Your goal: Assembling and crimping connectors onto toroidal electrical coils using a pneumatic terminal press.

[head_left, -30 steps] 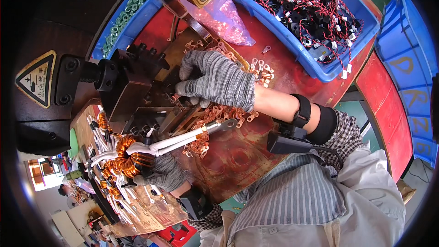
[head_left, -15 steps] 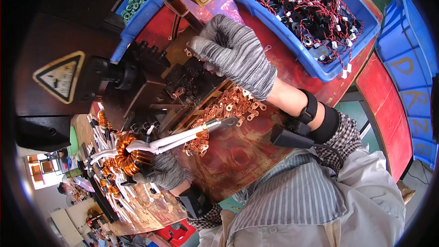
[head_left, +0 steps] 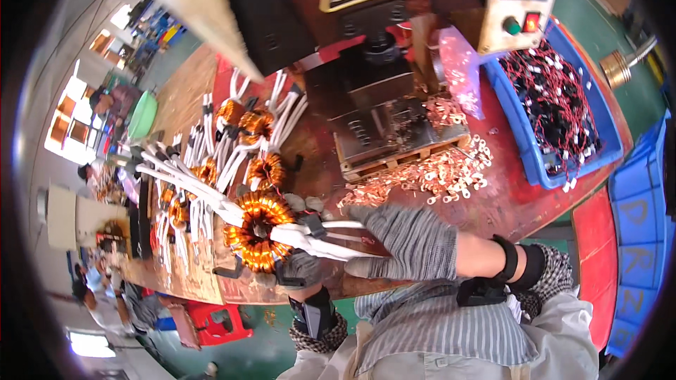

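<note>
A copper-wound toroidal coil [head_left: 238, 245] with thick white sleeved leads [head_left: 310, 241] is held low over the front of the bench. My left hand [head_left: 303, 267], in a grey knit glove, is closed on the coil's near right side, partly hidden behind it. My right hand [head_left: 415, 241], gloved alike, closes around the right-hand leads, with its fingers hiding their ends. Further leads [head_left: 190, 184] stretch from the coil to the upper left. Just beyond my right hand lies a heap of copper ring terminals [head_left: 440, 177].
A dark press [head_left: 373, 84] stands behind the terminals, with a control box [head_left: 517, 0] at its upper right. Several other coils [head_left: 257, 125] with white leads cover the left bench. A blue bin [head_left: 517, 134] of red-and-black wired parts sits right. Blue crates [head_left: 637, 239] stand beyond.
My right hand has come down from the press to the leads and closed on them. My view has swung left, and the coil is now nearer the bench's front edge.
</note>
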{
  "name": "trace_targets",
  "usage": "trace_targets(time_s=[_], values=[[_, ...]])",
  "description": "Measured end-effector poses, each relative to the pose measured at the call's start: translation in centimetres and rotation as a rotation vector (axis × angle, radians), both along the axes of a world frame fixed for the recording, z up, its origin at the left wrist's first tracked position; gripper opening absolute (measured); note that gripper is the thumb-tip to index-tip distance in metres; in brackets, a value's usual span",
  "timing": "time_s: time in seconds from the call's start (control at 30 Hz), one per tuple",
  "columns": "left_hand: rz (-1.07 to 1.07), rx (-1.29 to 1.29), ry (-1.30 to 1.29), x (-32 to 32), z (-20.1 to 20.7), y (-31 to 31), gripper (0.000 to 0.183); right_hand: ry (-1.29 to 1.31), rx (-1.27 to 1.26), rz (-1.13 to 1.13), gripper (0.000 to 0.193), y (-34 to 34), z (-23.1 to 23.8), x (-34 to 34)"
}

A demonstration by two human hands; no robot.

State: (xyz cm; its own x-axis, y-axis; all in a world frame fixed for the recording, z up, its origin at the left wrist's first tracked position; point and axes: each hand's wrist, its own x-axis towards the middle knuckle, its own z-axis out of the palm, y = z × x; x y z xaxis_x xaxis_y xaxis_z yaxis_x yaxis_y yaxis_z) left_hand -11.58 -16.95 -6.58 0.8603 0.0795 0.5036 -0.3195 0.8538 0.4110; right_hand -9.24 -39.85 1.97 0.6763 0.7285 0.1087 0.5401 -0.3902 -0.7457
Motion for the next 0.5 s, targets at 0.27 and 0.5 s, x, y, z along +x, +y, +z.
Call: trace_targets(time_s=[0.27,0.5], values=[[0.041,-0.031,-0.047,-4.6,2.6,1.5,0.094,0.609,0.559,0.153,0.036,1.5,-5.3,-2.2],[0.024,-0.035,-0.169,-5.1,4.5,2.4,0.096,0.096,0.514,0.310,0.034,2.5,-4.0,-3.7]])
